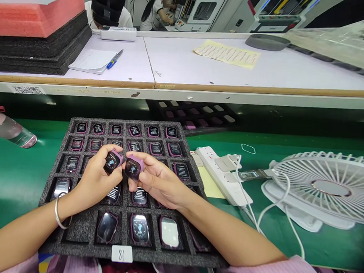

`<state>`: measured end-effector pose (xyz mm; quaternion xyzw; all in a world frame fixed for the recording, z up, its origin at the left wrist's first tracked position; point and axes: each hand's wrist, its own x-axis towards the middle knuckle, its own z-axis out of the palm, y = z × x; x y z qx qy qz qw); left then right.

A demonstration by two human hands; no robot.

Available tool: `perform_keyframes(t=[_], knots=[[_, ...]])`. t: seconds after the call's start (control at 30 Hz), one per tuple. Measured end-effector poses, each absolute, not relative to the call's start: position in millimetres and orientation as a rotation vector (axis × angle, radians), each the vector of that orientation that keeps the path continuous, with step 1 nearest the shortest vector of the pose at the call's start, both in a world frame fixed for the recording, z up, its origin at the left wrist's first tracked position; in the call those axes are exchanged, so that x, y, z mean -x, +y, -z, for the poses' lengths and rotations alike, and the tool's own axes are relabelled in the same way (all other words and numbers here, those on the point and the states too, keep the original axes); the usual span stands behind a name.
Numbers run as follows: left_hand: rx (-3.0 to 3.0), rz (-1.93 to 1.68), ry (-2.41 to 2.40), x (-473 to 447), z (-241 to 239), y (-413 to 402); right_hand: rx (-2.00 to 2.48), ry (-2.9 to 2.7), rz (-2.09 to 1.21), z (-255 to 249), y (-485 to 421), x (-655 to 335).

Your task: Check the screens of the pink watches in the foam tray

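A black foam tray [52,177] lies on the green table in front of me, its pockets filled with several purple-cased smartwatch bodies. My left hand [96,180] holds one purple watch body [112,161] with its lit screen facing up. My right hand [158,180] holds a second purple watch body [133,168] right beside the first, over the middle of the tray. The two watches nearly touch. A metal bangle [58,212] circles my left wrist. A label reading 81 [122,253] sits on the tray's near edge.
A white power strip [219,172] and a white fan [324,188] with cables lie to the right. A pink bottle [9,128] lies at the left. Another filled tray [196,114] sits behind. On the raised shelf are foam sheets [36,26], a notepad with pen [95,60], and a yellow sheet [226,54]. Two people work beyond.
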<state>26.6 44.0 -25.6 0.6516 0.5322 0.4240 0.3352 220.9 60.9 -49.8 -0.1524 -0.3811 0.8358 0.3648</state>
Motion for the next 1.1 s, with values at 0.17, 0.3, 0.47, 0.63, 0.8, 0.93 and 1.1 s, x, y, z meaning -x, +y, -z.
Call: perform_keyframes(t=[0.17,0.3,0.47,0.63,0.8,0.93,1.1], knots=[[-1.702,-1.103,1.365,-26.4,26.0,43.1,0.370,-0.971,-2.153,49.4,60.9,-220.4],[-1.698,-1.097,1.369,-26.3,24.9,42.1,0.363,-0.970,-2.155,49.7,61.4,-220.1],[-1.692,-1.096,1.386,-26.9,24.2,43.1,0.403,-0.975,-2.152,49.3,60.8,-220.7],[-1.653,-1.093,1.379,-27.5,22.8,42.3,0.443,-0.976,-2.140,46.8,60.3,-220.8],[-1.672,-1.077,1.395,-25.8,23.2,41.5,0.439,-0.970,-2.156,46.4,60.7,-221.0],[-1.655,-1.069,1.392,-26.0,23.4,41.9,0.414,-0.955,-2.161,45.6,60.7,-220.9],[-1.641,-1.053,1.372,-27.2,22.3,40.9,0.452,-0.955,-2.159,45.6,60.3,-221.4]])
